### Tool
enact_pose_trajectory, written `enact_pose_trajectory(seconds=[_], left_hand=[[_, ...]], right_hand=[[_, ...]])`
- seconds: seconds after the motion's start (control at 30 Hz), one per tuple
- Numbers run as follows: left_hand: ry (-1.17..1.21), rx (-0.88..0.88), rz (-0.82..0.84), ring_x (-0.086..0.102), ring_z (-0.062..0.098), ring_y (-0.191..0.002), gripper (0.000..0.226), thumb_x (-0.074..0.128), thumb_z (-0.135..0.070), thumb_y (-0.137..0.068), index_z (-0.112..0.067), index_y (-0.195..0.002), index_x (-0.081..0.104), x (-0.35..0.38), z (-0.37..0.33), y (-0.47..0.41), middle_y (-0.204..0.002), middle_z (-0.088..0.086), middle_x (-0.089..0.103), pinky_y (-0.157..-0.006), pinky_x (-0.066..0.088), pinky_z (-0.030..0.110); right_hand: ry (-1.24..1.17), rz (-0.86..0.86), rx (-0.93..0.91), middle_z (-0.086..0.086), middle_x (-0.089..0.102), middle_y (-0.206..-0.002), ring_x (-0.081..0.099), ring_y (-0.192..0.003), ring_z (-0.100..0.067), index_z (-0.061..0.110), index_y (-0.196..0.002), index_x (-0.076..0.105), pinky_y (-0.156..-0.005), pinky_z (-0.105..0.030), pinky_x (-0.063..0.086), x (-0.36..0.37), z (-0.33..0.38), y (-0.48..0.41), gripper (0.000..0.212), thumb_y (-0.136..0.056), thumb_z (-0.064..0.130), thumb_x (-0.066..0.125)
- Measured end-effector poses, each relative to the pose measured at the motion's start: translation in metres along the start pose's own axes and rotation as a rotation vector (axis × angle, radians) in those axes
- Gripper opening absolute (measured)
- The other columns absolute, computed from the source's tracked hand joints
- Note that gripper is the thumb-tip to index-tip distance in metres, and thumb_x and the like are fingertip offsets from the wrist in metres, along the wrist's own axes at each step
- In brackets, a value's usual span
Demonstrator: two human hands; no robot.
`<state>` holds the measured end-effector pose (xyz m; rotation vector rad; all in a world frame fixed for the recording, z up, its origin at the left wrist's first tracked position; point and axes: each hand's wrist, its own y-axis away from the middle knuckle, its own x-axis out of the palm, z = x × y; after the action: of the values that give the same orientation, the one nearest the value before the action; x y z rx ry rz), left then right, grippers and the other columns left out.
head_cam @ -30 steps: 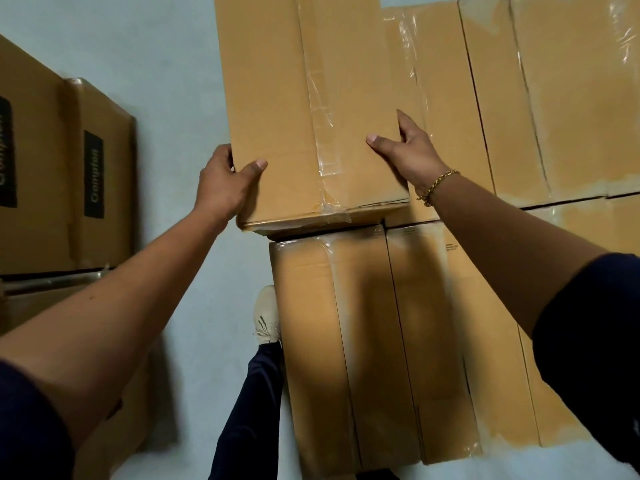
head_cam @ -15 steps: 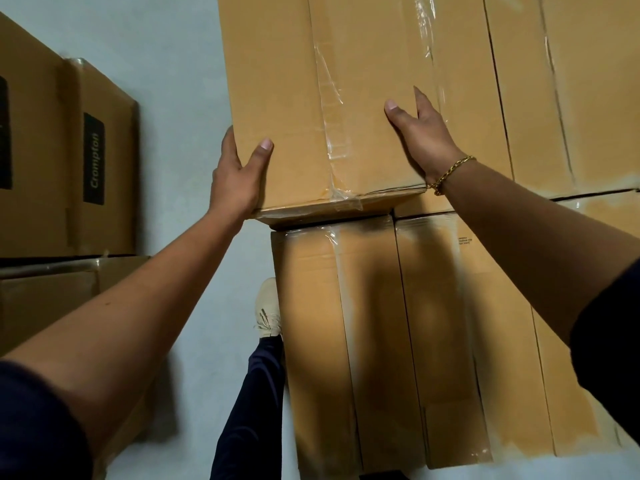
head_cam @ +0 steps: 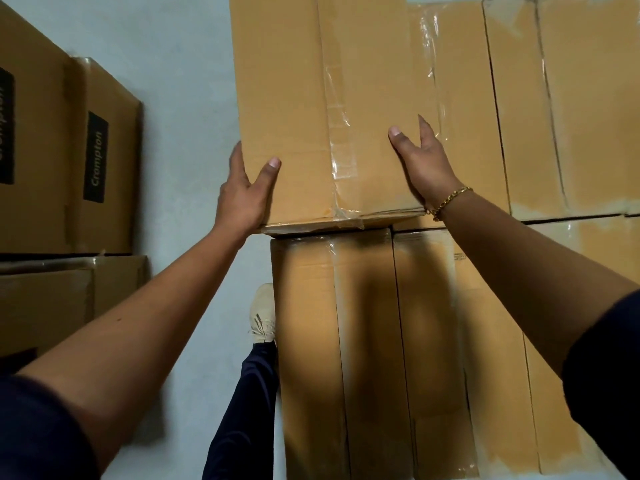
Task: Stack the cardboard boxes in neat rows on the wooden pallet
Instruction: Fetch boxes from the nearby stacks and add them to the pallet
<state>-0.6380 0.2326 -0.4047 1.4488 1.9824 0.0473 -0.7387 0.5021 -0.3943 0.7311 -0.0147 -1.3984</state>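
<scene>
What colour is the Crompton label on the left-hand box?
Black label with pale grey lettering, seen best in the head view.

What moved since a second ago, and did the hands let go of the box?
The top box slid a little to the right, lining up more with the boxes below. The left hand and right hand went along, still pressing its sides with thumbs on top. Nothing was let go. The labelled boxes stayed put.
</scene>
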Motion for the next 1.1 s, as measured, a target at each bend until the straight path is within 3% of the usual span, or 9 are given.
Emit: enact_pose_trajectory(seconds=[0.1, 0.23, 0.3, 0.37, 0.47, 0.67, 0.87, 1.03, 1.1], left_hand=[[0.071, -0.051, 0.044, 0.058, 0.02, -0.127, 0.075, 0.059, -0.066, -0.094, -0.032, -0.156, 0.034, -0.002, -0.001, 0.002, -0.143, -0.006, 0.059, -0.109, 0.047, 0.04], [0.17, -0.194, 0.085, 0.055, 0.02, -0.134, 0.104, 0.062, -0.088, -0.07, -0.033, -0.155, 0.038, -0.005, 0.005, 0.013, -0.151, -0.003, 0.054, -0.113, 0.045, 0.046], [0.199, -0.214, 0.121, 0.056, 0.019, -0.132, 0.103, 0.064, -0.087, -0.07, -0.035, -0.155, 0.038, -0.005, 0.007, 0.019, -0.148, -0.006, 0.056, -0.113, 0.046, 0.046], [0.218, -0.205, 0.155, 0.058, 0.019, -0.13, 0.099, 0.068, -0.08, -0.074, -0.037, -0.156, 0.035, -0.004, 0.006, 0.023, -0.145, -0.007, 0.058, -0.111, 0.048, 0.045], [0.205, -0.218, 0.17, 0.052, 0.025, -0.137, 0.109, 0.065, -0.088, -0.066, -0.042, -0.158, 0.027, -0.002, 0.006, 0.022, -0.153, -0.004, 0.052, -0.112, 0.046, 0.049], [0.187, -0.194, 0.172, 0.05, 0.025, -0.14, 0.101, 0.064, -0.081, -0.077, -0.038, -0.16, 0.025, 0.0, 0.008, 0.028, -0.156, -0.004, 0.049, -0.115, 0.043, 0.049], [0.129, -0.197, 0.159, 0.038, 0.029, -0.149, 0.097, 0.064, -0.068, -0.088, -0.032, -0.164, 0.016, 0.003, 0.005, 0.029, -0.166, 0.0, 0.034, -0.118, 0.037, 0.046], [0.104, -0.195, 0.163, 0.038, 0.03, -0.148, 0.097, 0.063, -0.069, -0.089, -0.033, -0.164, 0.015, 0.001, 0.007, 0.031, -0.165, 0.001, 0.036, -0.118, 0.037, 0.046], [0.108, -0.194, 0.164, 0.039, 0.03, -0.148, 0.097, 0.063, -0.07, -0.088, -0.034, -0.164, 0.015, 0.002, 0.008, 0.031, -0.165, 0.0, 0.036, -0.119, 0.037, 0.048]], right_hand=[[0.072, -0.013, 0.032, -0.003, 0.023, -0.168, 0.022, -0.153, -0.019, 0.022, -0.162, 0.02, -0.118, -0.03, 0.021, -0.003, 0.006, 0.001, 0.079, -0.099, 0.057, 0.053], [0.124, -0.006, 0.068, -0.004, 0.022, -0.168, 0.023, -0.153, -0.024, 0.023, -0.162, 0.02, -0.124, -0.044, 0.023, -0.007, 0.012, -0.004, 0.088, -0.093, 0.067, 0.054], [0.141, -0.005, 0.111, -0.005, 0.021, -0.168, 0.021, -0.154, -0.025, 0.021, -0.162, 0.018, -0.125, -0.047, 0.021, -0.006, 0.013, -0.007, 0.093, -0.092, 0.07, 0.054], [0.137, -0.01, 0.155, -0.006, 0.021, -0.168, 0.021, -0.154, -0.026, 0.019, -0.162, 0.016, -0.125, -0.047, 0.02, -0.005, 0.012, -0.008, 0.104, -0.086, 0.076, 0.056], [0.091, -0.043, 0.197, -0.007, 0.024, -0.167, 0.025, -0.152, -0.027, 0.018, -0.162, 0.016, -0.124, -0.049, 0.023, -0.002, 0.009, -0.008, 0.124, -0.07, 0.087, 0.062], [0.047, -0.052, 0.193, -0.008, 0.028, -0.165, 0.029, -0.15, -0.026, 0.013, -0.161, 0.018, -0.123, -0.042, 0.025, -0.005, 0.002, -0.008, 0.102, -0.087, 0.066, 0.064], [0.003, -0.084, 0.169, -0.007, 0.03, -0.164, 0.033, -0.148, -0.023, 0.013, -0.161, 0.019, -0.12, -0.037, 0.027, -0.003, 0.0, -0.007, 0.106, -0.084, 0.069, 0.066], [-0.037, -0.075, 0.144, 0.003, 0.037, -0.155, 0.036, -0.136, -0.011, 0.01, -0.161, 0.019, -0.106, -0.025, 0.03, 0.003, 0.005, -0.003, 0.088, -0.096, 0.051, 0.062], [-0.025, -0.079, 0.138, -0.001, 0.032, -0.162, 0.034, -0.142, -0.013, 0.011, -0.161, 0.019, -0.111, -0.028, 0.029, 0.001, 0.003, -0.004, 0.091, -0.094, 0.054, 0.063]])
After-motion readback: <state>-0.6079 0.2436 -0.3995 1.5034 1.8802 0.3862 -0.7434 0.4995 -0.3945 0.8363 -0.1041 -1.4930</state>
